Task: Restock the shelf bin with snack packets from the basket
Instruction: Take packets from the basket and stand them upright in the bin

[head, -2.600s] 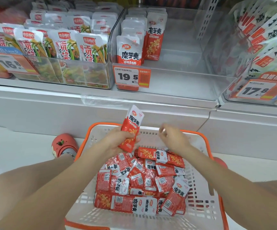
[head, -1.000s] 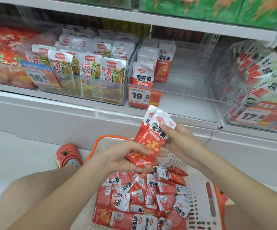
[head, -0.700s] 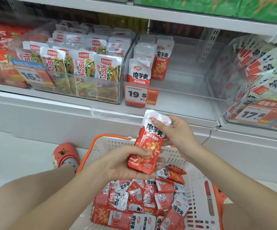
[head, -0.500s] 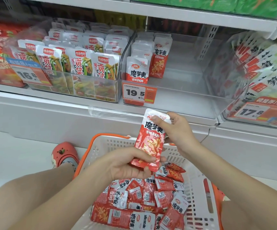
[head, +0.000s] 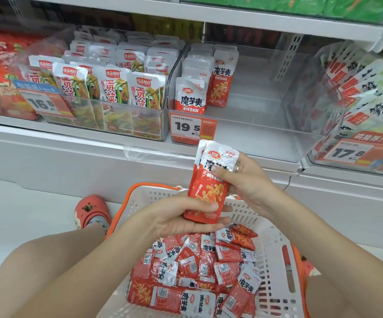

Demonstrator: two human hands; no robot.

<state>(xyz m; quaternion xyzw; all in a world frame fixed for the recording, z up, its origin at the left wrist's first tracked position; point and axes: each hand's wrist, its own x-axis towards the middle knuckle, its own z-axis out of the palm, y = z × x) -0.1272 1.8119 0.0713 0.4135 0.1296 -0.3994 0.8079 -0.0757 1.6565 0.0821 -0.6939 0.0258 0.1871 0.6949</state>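
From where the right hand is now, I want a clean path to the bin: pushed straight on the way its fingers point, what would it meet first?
The right hand points leftward across the held packets, so it meets those first, not the shelf bin above.

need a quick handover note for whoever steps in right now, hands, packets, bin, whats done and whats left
Left hand grips the bottom of a small stack of red packets; right hand pinches its top, above the basket.
Shelf bin, behind the 19.5 tag: two short rows of the same packets at its left, the rest bare.
Done: stack gathered and squared.
Left: stand it in the bin, then move the loose packets still in the basket.
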